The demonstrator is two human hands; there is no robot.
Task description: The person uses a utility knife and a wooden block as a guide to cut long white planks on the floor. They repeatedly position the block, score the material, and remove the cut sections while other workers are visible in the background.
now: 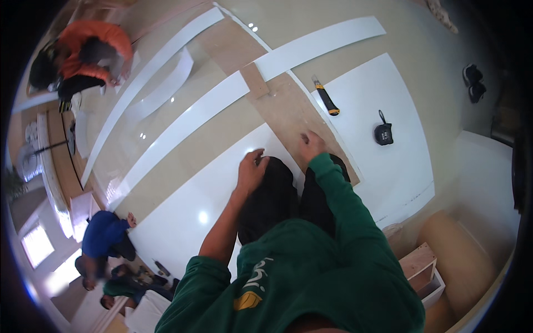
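I am crouched on a large white panel (183,205) lying on the floor, dark trousers and green sleeves below me. My left hand (251,169) rests by my left knee, fingers curled, touching the panel's edge; nothing shows in it. My right hand (311,145) reaches forward, fingers spread, onto a brown board strip (288,114) between the white panel and a second white sheet (383,105). On that sheet lie a black and yellow utility knife (326,96) and a black tape measure (383,133), both beyond my right hand.
Long white strips (183,125) lie across the glossy beige floor ahead. A person in orange (89,53) crouches at the far left. A person in blue (105,236) works at the lower left. Dark shoes (473,82) sit at the right; a wooden box (423,269) is beside me.
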